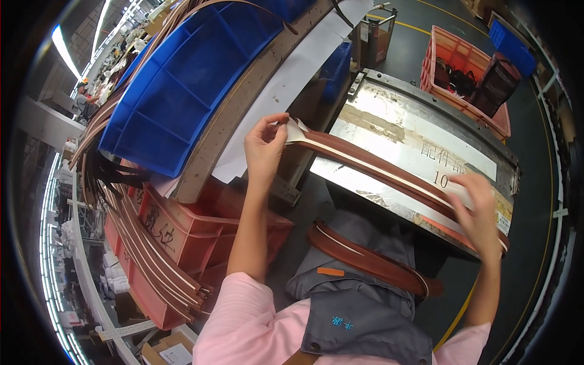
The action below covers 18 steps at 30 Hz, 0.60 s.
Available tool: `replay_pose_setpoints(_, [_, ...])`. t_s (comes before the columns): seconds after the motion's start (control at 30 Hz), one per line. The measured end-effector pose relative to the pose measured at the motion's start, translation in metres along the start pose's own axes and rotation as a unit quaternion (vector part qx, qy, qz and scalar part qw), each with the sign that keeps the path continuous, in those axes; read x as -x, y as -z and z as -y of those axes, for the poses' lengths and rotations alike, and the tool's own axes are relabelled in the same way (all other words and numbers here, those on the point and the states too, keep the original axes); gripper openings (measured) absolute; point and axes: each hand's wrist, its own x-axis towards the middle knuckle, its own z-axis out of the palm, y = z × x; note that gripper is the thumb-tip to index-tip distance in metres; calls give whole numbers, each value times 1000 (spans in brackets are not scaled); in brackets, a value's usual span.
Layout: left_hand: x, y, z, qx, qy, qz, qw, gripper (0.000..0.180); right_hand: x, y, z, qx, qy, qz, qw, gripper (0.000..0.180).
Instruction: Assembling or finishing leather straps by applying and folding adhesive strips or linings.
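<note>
A bundle of long brown leather-like straps [377, 168] with a white strip along it slants across the metal-topped bench. My left hand [266, 141] is closed at the bundle's far left end, finger and thumb pinching a white end piece [295, 131] that flares from the brown. Over the near right end hovers or rests my right hand [479, 210], thumb and fingers apart; whether it touches the straps I cannot tell. Across my lap, on a grey apron [359, 316], lies another curved brown strap bundle [365, 258] with a white edge.
The bench [365, 112] has a worn metal top with a printed sheet. At left stand a blue tray [182, 91], a wooden board edge [234, 97] and red crates [182, 237] with hanging brown straps [143, 243]. Another red crate [450, 100] stands behind the bench at right.
</note>
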Motion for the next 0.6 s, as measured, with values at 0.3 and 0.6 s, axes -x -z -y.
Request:
replay_pose_setpoints(0.3, [-12,-6,9,-37,-78,-1,996,17,-190,-200,132,-255,87,-18,963,28])
replay_pose_setpoints(0.6, [-12,19,17,-221,-105,41,969,10,-197,-233,134,-276,36,45,960,18])
